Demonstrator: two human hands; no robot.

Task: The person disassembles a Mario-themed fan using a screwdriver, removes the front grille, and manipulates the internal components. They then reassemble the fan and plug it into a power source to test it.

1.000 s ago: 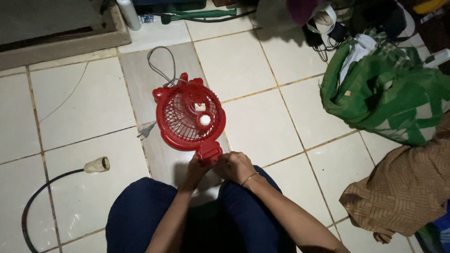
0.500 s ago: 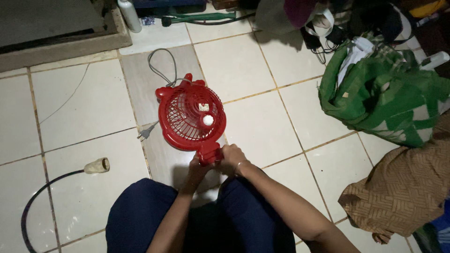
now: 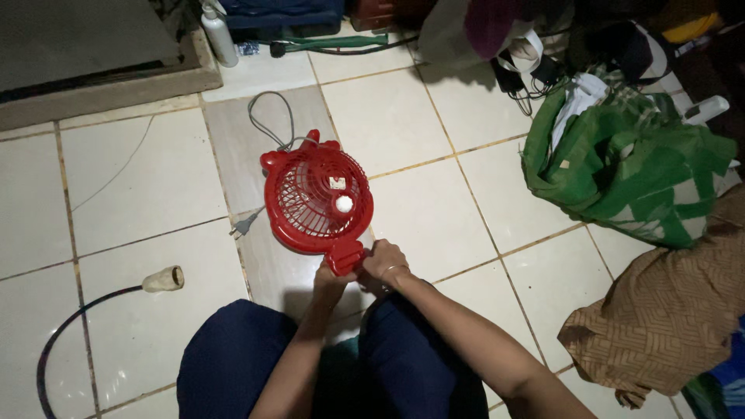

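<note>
Far out to the left of the two grips, a dark hose (image 3: pixel 58 341) curls over the tiled floor (image 3: pixel 155 186) and ends in a pale socket-like fitting (image 3: pixel 163 278). Closer in, a grey cord (image 3: pixel 268 124) loops from the top of the small red fan (image 3: pixel 317 200) and its plug (image 3: pixel 244 226) lies loose just left of the grille. The fan lies flat on the floor directly above both grips, grille up, a white knob at its hub.

The left hand (image 3: pixel 332 281) is pressed up under the fan's red base tab (image 3: pixel 345 257), fingers curled against it; whether it truly clamps the tab I cannot tell. The right hand (image 3: pixel 386 264) is closed on the right side of that same tab, a thin band on the wrist. Both forearms come up between the person's knees (dark blue trousers).

Well to the right of the grips sit a green cloth bag (image 3: pixel 628 171) and a brown patterned cloth (image 3: pixel 667 326).

Risk, as I judge it: the light is poor, and force on the small plastic tab could crack it, or the fan could skid on smooth tile.
</note>
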